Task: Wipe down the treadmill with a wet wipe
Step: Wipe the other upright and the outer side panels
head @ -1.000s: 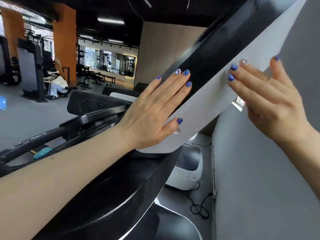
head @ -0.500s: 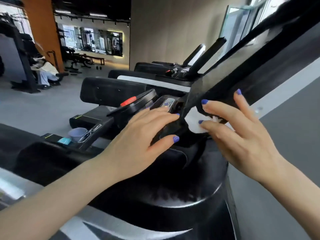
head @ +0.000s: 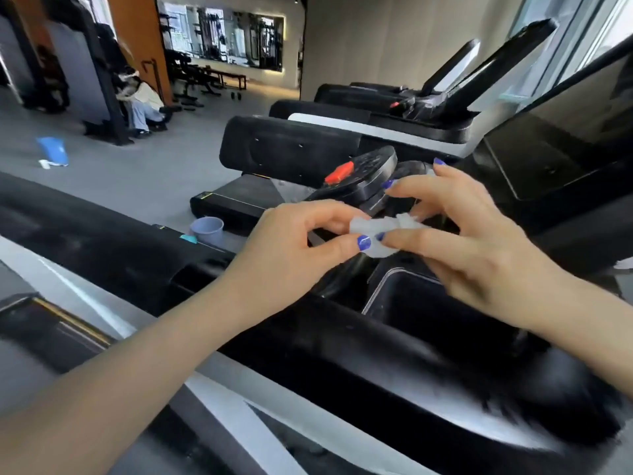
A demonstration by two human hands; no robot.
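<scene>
Gym floor and neighbouring machines lie behind the treadmill (head: 308, 337) console. Above its black tray, the left hand (head: 291, 248) and right hand (head: 479, 248) both pinch the crumpled wet wipe (head: 380, 231), each grip narrow, probably refolding it for a fresh face.

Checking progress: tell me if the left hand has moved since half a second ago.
Yes. The left hand lifted off the console and now pinches the wipe.
</scene>
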